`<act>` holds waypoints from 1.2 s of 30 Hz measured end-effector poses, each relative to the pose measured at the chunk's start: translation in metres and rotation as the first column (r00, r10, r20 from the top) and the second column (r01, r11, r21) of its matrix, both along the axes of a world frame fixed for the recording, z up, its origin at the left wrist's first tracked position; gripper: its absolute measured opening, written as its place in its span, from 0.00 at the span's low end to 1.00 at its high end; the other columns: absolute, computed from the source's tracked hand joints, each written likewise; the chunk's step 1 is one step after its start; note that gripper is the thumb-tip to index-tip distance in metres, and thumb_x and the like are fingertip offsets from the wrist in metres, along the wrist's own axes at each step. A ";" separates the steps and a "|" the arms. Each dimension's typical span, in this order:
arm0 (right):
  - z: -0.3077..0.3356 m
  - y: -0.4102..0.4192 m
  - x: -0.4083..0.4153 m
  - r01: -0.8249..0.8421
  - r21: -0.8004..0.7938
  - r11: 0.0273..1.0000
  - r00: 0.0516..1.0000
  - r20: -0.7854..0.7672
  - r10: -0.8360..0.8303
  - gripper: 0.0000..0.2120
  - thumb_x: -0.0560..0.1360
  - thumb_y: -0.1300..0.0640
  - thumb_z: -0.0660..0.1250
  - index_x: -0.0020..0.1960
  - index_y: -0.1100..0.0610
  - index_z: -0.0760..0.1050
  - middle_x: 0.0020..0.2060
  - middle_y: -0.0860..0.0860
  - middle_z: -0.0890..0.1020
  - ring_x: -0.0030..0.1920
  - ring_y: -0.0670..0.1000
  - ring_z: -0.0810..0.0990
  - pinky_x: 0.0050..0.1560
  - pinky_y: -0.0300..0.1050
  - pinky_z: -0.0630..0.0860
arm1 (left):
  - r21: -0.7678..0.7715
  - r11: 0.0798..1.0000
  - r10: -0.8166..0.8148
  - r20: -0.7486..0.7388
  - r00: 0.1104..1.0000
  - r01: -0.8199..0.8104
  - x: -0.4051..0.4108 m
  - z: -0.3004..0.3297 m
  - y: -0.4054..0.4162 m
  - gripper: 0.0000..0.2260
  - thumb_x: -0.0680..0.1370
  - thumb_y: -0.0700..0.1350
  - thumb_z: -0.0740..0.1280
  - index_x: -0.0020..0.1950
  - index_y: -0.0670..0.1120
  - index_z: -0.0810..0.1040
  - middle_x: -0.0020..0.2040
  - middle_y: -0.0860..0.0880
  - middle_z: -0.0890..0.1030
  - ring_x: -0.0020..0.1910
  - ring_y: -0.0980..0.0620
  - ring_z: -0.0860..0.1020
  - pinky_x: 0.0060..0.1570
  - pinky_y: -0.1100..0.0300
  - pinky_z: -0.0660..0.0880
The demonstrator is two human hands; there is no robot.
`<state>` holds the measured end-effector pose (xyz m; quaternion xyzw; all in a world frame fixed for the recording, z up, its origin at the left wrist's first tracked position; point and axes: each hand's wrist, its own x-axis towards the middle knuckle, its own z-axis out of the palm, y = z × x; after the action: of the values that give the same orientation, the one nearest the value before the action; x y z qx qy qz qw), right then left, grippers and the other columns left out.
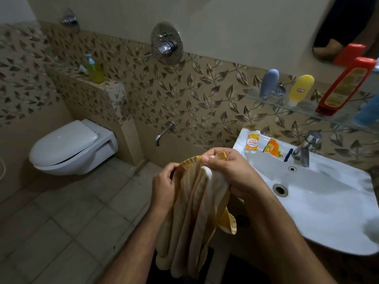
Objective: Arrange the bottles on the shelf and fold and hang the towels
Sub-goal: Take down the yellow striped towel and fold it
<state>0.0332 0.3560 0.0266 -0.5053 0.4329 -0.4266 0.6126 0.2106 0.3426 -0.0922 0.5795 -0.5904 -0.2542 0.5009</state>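
Both hands were on the towel (194, 212) when I looked. Left hand (164, 187) had its fingers curled round the gathered upper edge on the left; right hand (227, 171) pinched the top hem between thumb and fingers, with more cloth bunched under the palm. Towel was cream with yellow stripes and a yellow border, hanging in loose folds between my forearms, in the air left of the sink (328, 201), over the tiled floor.

On the sink's back ledge I saw a small white-and-orange sachet (252, 142) and, just beside it, an orange-yellow pouch (272, 149). Print on both was too blurred for me to read. A dark blue item (288, 155) lay between the pouch and the tap (306, 148); I couldn't tell what it was.

Four bottles stood on the glass shelf (303, 108) above the sink: grey bottle (268, 84), yellow bottle (301, 89) cap-down with a small white label, tall red bottle (346, 87) with a yellow label, and a blue bottle (368, 113) cut by the frame edge. No label text was legible to me.

Further left: wall mixer (167, 43), spout (164, 133), green pump bottle (94, 69) on the tiled ledge, toilet (71, 146) with lid down.
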 end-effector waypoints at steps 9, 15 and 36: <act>-0.002 -0.011 -0.036 0.211 0.030 0.977 0.977 -0.045 -0.210 0.09 0.77 0.64 0.67 0.38 0.59 0.80 0.31 0.55 0.80 0.31 0.50 0.78 0.34 0.40 0.76 | -0.089 0.993 0.085 0.096 0.992 -0.077 0.011 0.014 -0.016 0.05 0.78 0.39 0.67 0.46 0.46 0.81 0.43 0.53 0.79 0.43 0.60 0.77 0.42 0.67 0.72; -0.001 -0.007 -0.035 0.123 0.035 0.992 0.990 0.061 -0.125 0.08 0.76 0.64 0.66 0.38 0.59 0.79 0.31 0.55 0.80 0.31 0.48 0.78 0.34 0.39 0.76 | 0.021 0.981 0.190 0.104 0.976 -0.193 0.011 -0.009 -0.011 0.10 0.78 0.34 0.63 0.51 0.44 0.82 0.53 0.50 0.77 0.50 0.52 0.77 0.50 0.53 0.79; -0.047 -0.019 -0.006 0.050 -0.073 0.996 0.948 -0.309 -0.070 0.15 0.73 0.56 0.73 0.59 0.50 0.81 0.51 0.54 0.85 0.51 0.55 0.85 0.55 0.52 0.81 | 0.302 0.928 -0.274 0.163 0.948 0.216 -0.004 0.090 -0.025 0.07 0.74 0.49 0.73 0.40 0.46 0.85 0.31 0.50 0.80 0.32 0.56 0.75 0.34 0.60 0.69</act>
<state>0.0276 0.3373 -0.0207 -0.5721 0.5254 -0.3738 0.5069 0.2068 0.3176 -0.0026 0.5887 -0.6644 -0.3356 0.3152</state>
